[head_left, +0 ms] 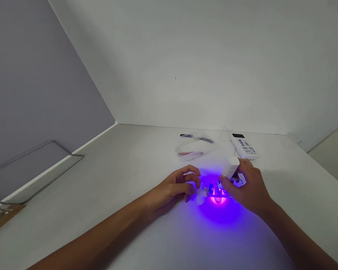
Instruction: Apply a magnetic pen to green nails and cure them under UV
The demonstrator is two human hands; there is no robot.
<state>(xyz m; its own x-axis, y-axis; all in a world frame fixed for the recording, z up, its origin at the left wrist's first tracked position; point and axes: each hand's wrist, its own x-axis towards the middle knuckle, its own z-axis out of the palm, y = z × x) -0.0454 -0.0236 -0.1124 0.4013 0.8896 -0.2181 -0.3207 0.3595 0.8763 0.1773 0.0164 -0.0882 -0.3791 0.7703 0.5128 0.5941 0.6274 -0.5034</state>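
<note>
My right hand (250, 187) is closed around a tilted white cylinder (231, 167) with a flat round top, thumb in front and fingers behind. Below it, a small lamp (219, 193) with several bright points glows violet onto the tabletop. Glare and my fingers hide how cylinder and lamp connect. Just left of the glow is my left hand (181, 183), its fingers curled but apart, with nothing visible in them. A small pale piece (201, 195) lies between this hand and the lamp, washed out by the light.
Behind my hands, a clear plastic packet (195, 139) and another clear packet with a pinkish stick (190, 153) lie on the white table (129, 168). A white printed device (244, 146) with a dark end and a cable rests behind my right hand. A metal wire frame (53, 141) stands at left.
</note>
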